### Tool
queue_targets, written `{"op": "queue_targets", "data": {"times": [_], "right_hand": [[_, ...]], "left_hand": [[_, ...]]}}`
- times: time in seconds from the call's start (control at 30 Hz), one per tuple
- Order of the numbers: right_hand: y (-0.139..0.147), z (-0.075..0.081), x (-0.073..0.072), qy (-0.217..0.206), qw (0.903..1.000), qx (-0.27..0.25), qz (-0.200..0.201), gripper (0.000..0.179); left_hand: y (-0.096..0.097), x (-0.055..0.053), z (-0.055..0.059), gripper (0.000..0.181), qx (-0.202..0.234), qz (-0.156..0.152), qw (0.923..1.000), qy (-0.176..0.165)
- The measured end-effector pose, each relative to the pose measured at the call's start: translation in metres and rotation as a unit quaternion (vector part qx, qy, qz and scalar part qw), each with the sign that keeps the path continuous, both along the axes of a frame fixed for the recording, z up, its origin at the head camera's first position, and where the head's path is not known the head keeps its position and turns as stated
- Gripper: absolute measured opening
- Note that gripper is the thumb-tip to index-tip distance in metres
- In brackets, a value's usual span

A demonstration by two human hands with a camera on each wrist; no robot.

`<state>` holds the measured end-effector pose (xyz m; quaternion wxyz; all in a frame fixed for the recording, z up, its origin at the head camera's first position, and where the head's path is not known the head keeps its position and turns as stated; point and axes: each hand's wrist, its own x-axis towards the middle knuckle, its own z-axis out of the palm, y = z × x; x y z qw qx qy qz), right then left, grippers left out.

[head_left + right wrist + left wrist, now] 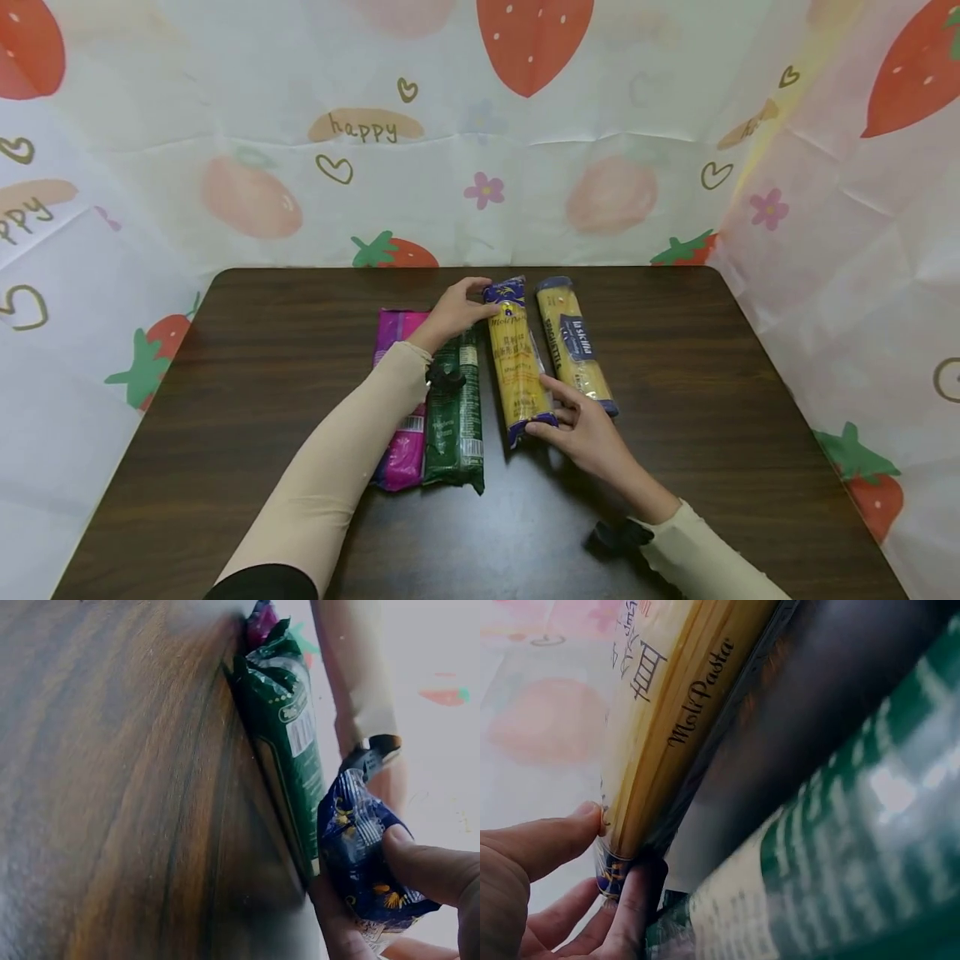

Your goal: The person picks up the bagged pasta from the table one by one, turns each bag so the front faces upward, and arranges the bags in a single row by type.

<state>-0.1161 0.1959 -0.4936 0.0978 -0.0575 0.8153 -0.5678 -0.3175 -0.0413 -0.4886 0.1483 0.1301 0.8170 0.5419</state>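
Between both hands is a yellow Moli Pasta spaghetti packet (514, 358) with blue ends. My left hand (454, 313) pinches its far end, thumb on one side and fingers on the other, as the left wrist view confirms on the packet (660, 750). At the near end, my right hand (588, 432) grips the crinkled blue wrapper (358, 851) between thumb and fingers. The packet looks slightly raised from the table. Left of it lie a green spaghetti packet (453, 433) and a magenta packet (403, 460), side by side and partly hidden by my left arm.
Just right of the held packet, another spaghetti packet (572, 337) with a dark blue label lies slightly slanted. All are on a dark wood table (247, 400). A strawberry-print cloth (540, 167) hangs behind the table and along both sides.
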Motion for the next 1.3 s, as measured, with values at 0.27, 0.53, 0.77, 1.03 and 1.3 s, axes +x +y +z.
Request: {"op": "queue_targets", "data": {"times": [0.27, 0.53, 0.77, 1.03, 1.3], "right_hand": [[-0.002, -0.005, -0.008, -0.019, 0.9993, 0.028, -0.015, 0.076], [-0.004, -0.012, -0.013, -0.014, 0.9988, 0.043, -0.016, 0.078], [-0.008, -0.014, -0.014, 0.023, 0.9943, 0.103, -0.007, 0.078], [-0.012, -0.004, -0.014, 0.063, 0.9774, 0.202, 0.007, 0.077], [-0.012, -0.003, -0.017, 0.056, 0.9787, 0.197, 0.018, 0.082]], "left_hand": [[0.007, -0.007, -0.004, 0.065, -0.036, 0.001, 0.9993, 0.013], [0.015, -0.009, -0.003, 0.068, -0.058, -0.005, 0.9983, 0.005], [0.016, -0.009, -0.005, 0.071, -0.048, -0.013, 0.9987, -0.011], [0.017, -0.009, -0.008, 0.073, -0.056, -0.002, 0.9984, -0.005], [0.021, -0.012, -0.007, 0.073, -0.088, -0.008, 0.9961, -0.008]]}}
